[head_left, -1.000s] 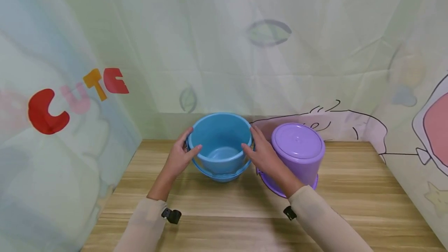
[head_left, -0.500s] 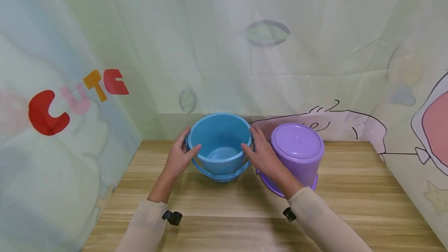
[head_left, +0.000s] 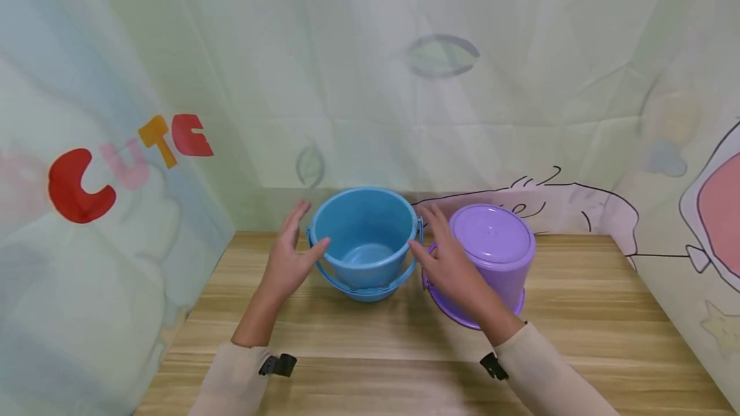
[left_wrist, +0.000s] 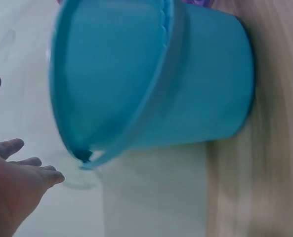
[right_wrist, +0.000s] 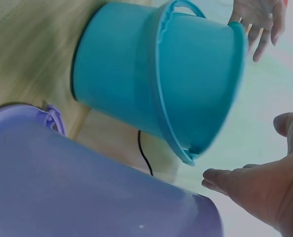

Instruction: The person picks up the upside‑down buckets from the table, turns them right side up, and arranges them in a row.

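Note:
A blue bucket (head_left: 370,262) stands upright on the wooden table near the back curtain, its handle (right_wrist: 158,81) hanging down round the front. Spread fingers and thumb of my left hand (head_left: 287,262) flank its left side, and the left wrist view shows a gap between fingers and rim. On the other side my right hand (head_left: 451,268) is likewise spread, thumb near the right rim and apart from it in the right wrist view. Neither hand holds anything. Just right of the blue bucket, partly behind my right hand, a purple bucket (head_left: 491,236) stands upside down.
The wooden table (head_left: 358,381) runs up to a printed curtain (head_left: 358,82) at the back, with more curtain on both sides. A thin dark line (right_wrist: 145,153) shows between the buckets in the right wrist view.
Both hands have let go of the blue bucket's rim and moved outward, left hand to the left and right hand to the right. Both buckets have stayed in place.

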Available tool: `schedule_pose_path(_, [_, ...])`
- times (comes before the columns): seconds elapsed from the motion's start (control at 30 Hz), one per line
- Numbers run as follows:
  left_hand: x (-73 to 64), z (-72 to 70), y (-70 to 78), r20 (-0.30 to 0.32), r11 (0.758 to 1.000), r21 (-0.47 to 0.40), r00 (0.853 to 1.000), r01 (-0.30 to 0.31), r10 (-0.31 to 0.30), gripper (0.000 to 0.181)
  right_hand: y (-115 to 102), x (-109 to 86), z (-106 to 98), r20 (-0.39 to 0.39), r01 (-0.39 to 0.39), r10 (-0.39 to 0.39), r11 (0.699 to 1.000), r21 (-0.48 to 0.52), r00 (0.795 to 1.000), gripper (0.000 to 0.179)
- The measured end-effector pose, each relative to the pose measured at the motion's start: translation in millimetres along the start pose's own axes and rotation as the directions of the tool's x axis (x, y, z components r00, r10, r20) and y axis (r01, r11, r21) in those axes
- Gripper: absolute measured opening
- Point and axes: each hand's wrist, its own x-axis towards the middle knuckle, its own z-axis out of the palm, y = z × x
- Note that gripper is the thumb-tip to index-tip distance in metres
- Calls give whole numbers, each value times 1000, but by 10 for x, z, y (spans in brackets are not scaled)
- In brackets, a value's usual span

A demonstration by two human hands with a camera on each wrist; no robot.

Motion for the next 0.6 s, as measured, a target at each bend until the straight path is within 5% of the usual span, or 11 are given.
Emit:
schedule_pose_path(0.27, [-82, 38, 260, -11, 991, -11, 991, -134, 134, 78, -41, -204, -254, -65, 92, -95, 994, -50, 993, 74])
schedule_pose_path(0.6, [-134, 225, 405, 11, 952, 6, 952, -306, 306, 81, 82, -415, -587, -73, 188, -194, 979, -78, 978, 75])
